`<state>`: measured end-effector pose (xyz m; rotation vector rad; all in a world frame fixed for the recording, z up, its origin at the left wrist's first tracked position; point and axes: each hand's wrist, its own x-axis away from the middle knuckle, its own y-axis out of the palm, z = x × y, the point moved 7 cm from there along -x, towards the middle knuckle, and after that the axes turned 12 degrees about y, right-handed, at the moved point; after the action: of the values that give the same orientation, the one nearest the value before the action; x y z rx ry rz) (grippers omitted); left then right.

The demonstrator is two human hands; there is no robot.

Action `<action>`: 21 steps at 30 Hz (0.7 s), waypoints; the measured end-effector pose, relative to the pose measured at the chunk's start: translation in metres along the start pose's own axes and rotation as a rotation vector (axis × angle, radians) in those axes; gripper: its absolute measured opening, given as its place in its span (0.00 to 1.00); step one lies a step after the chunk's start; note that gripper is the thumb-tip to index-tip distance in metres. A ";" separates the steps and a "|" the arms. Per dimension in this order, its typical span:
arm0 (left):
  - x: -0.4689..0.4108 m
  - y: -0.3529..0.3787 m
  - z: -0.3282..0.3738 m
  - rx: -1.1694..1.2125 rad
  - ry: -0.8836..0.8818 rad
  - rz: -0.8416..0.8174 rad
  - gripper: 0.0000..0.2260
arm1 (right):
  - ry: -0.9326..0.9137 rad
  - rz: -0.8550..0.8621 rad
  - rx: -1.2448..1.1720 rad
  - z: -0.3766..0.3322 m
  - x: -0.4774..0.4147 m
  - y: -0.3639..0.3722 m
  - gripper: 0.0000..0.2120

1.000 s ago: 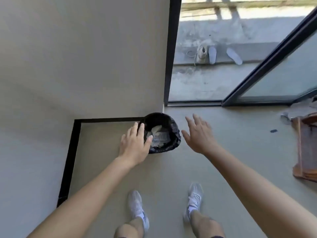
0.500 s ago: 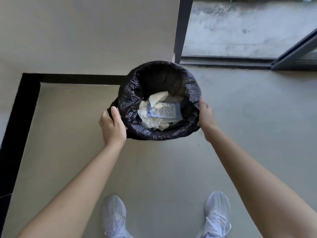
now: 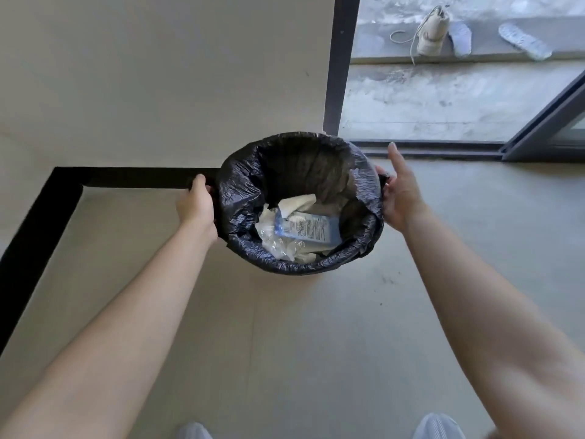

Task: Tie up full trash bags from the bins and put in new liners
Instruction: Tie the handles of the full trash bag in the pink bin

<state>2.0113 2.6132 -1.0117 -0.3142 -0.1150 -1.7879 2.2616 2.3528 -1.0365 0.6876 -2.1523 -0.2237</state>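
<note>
"Two white shoe tips [image 3: 438,426], yours, poke in at the bottom edge, on the grey floor [image 3: 316,343]."

"From both lower corners your bare forearms run up toward the middle of the frame."

"Your left hand [image 3: 196,205] grasps the trash bag [image 3: 240,198] at its left rim, with the fingers curled over the black plastic."

"Your right hand [image 3: 400,198] lies against the right rim, forefinger straight, thumb on the plastic. Whether you grip there, I cannot tell."

"The bag sits at frame centre between your hands, its mouth round and wide open, its edge bunched outward all the way round."

"Inside, you have crumpled white paper [image 3: 299,202], clear wrap [image 3: 275,242] and a blue-and-white printed packet [image 3: 310,231], all low in the bag."

"Past your left hand, a black skirting strip [image 3: 126,177] runs under the beige wall [image 3: 158,74] at upper left."

"Upper right, a dark door frame [image 3: 337,58] stands before bare concrete. A laced beige shoe [image 3: 432,33] and two pale slippers [image 3: 460,38] lie on a step there."
</note>
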 end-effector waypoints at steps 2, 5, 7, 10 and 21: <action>0.001 0.014 0.045 -0.188 0.216 -0.063 0.12 | -0.073 -0.047 0.200 -0.023 0.013 0.023 0.19; 0.028 0.053 0.086 -0.502 0.554 -0.343 0.14 | -0.168 0.115 0.426 -0.026 0.012 0.035 0.23; 0.063 0.084 0.093 -0.547 0.658 -0.591 0.16 | -0.253 0.275 0.435 -0.019 0.016 0.042 0.24; 0.119 0.113 0.103 -0.456 0.756 -0.831 0.16 | -0.334 0.415 0.501 -0.004 0.025 0.049 0.19; 0.096 0.081 0.178 -0.128 0.752 -0.792 0.11 | -0.550 0.706 1.287 -0.097 0.102 0.061 0.25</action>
<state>2.0961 2.5477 -0.8223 0.3887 0.4727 -2.5829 2.2627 2.3557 -0.8831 0.4646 -2.7569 1.6203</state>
